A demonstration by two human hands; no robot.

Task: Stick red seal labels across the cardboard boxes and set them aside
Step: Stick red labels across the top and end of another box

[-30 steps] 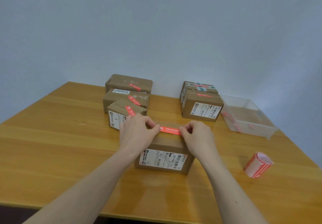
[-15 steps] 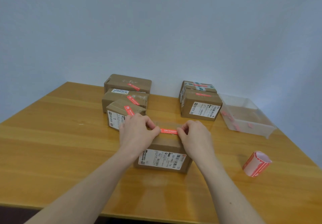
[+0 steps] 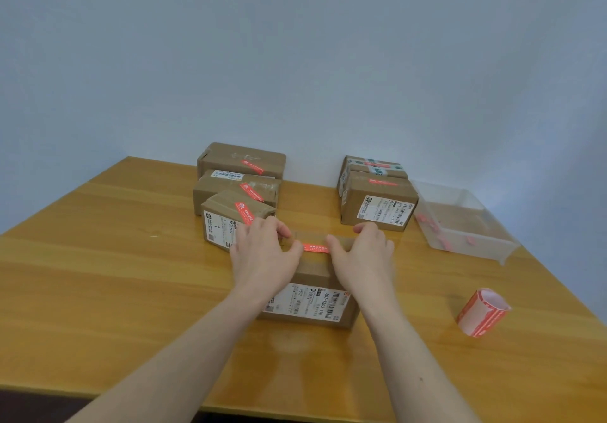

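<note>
A cardboard box (image 3: 313, 274) with a white shipping label on its near side sits in the middle of the table. A red seal label (image 3: 316, 248) lies across its top. My left hand (image 3: 262, 251) and my right hand (image 3: 363, 253) rest on the box top, one on each end of the label, thumbs pressing toward its middle. Both ends of the label are hidden under my hands. A roll of red seal labels (image 3: 483, 312) lies on the table to the right.
Three sealed boxes (image 3: 239, 189) stand in a row at the back left, two more (image 3: 377, 199) at the back right. A clear plastic tray (image 3: 460, 222) with red scraps sits at the far right. The wooden table (image 3: 98, 274) ends at a wall behind.
My hands have slid inward along the red label, covering more of it, and the fingers have flattened onto the box top. The box has not moved.
</note>
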